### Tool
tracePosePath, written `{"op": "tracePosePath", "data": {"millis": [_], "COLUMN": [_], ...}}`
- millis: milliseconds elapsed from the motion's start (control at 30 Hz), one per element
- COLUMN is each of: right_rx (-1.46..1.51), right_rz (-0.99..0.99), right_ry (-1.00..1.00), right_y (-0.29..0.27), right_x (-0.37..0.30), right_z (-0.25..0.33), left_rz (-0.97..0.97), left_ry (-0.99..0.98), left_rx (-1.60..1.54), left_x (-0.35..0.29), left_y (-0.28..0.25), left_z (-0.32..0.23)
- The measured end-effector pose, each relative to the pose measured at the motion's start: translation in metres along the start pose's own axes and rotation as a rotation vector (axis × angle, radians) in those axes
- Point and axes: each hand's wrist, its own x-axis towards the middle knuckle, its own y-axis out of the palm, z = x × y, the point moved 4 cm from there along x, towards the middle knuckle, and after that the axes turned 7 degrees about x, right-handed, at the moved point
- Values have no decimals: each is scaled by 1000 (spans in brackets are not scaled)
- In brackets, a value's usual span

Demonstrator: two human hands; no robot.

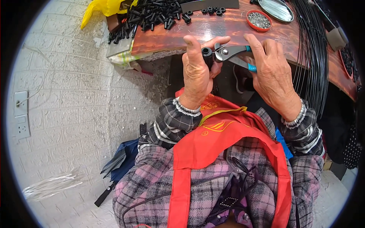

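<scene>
My left hand [196, 74] is closed around a black tubular plastic part [207, 52], its round hollow end facing up beside my raised thumb. In my right hand [272, 70] are pliers [230, 53] with a silver pivot and black-and-teal handles. The handles stand spread apart, and my fingers and thumb wrap their ends. The pliers' head is right up against the black part, near my left fingertips; the jaw tips are partly hidden there, so I cannot tell what they grip. Both hands are above the gap in front of the table's near edge.
Black tubular parts [152, 15] lie heaped at the table's [232, 28] far left. Black gear-shaped pieces [213, 10] sit beside them. A red dish [259, 20] holds small metal bits. Long black strands [313, 57] hang over the edge at right. A folded umbrella [123, 159] leans by the wall.
</scene>
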Motion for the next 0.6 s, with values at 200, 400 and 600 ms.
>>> {"op": "tracePosePath", "data": {"millis": [200,400,600], "right_rx": [-187,-161,-129], "right_rz": [-74,-66,-75], "right_ry": [-22,12,-9], "right_y": [1,4,6], "right_x": [-1,-2,0], "right_z": [0,1,1], "left_rz": [-5,-25,-38], "left_ry": [-5,32,50], "left_rx": [10,33,26], "left_x": [-1,-1,-1], "left_y": [1,0,0], "left_z": [0,1,2]}}
